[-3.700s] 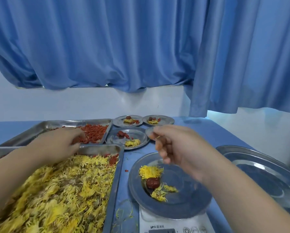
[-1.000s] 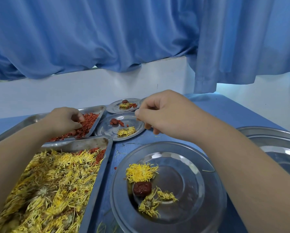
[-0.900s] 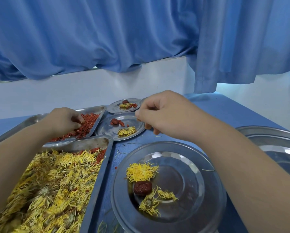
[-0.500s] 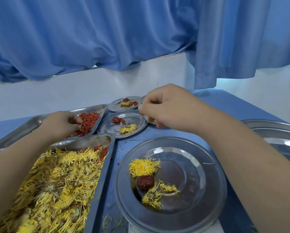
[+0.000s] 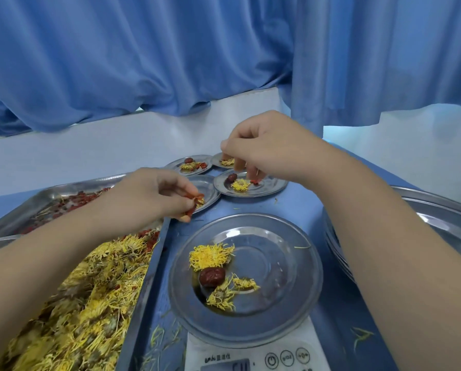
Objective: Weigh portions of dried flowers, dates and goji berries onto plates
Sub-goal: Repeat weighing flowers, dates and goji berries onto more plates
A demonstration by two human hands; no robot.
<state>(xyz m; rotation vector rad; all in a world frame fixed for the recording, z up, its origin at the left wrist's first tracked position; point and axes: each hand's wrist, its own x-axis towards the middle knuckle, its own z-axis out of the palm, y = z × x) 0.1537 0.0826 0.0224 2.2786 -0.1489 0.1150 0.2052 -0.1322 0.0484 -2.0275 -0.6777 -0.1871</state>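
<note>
Starting nearest: recorded white scale [image 5: 250, 353] at the bottom edge, carrying a round steel weighing plate [image 5: 285, 263], shiny, with raised rim and sunken centre. Found on it two tufts of dried flowers [image 5: 210, 257], thready and bright yellow, flanking one wrinkled, glossy dark-red date [image 5: 212, 276]; nothing small and red alongside. Judged this portion incomplete, third ingredient outstanding.

Noted just left a rectangular steel flower tray [image 5: 146, 285], heaped with more of the same loose, strawlike petals.

Logged the change beyond: left hand [image 5: 146, 196], down in the berry tray [image 5: 47, 194] half a second earlier, by then lifted clear and swung toward the centre, thumb and fingertips pinching a small cluster of shrivelled red goji berries [image 5: 194, 202] just above the front rim of the first small plate [image 5: 210, 188]. Took this as berries picked and ready for dealing out, there or onto the weighing plate; could not tell which.

Marked right hand [image 5: 264, 148] farther back, shifted only slightly, fingers curled, tips pointing down over the second small plate [image 5: 269, 187], already bearing a second date [image 5: 232, 178], a yellow tuft and a few berries. Could not settle between a held berry and bare fingertips.

Counted two filled far plates [image 5: 174, 167] behind, then pleated blue curtain [image 5: 170, 49], soft and matte.
</note>
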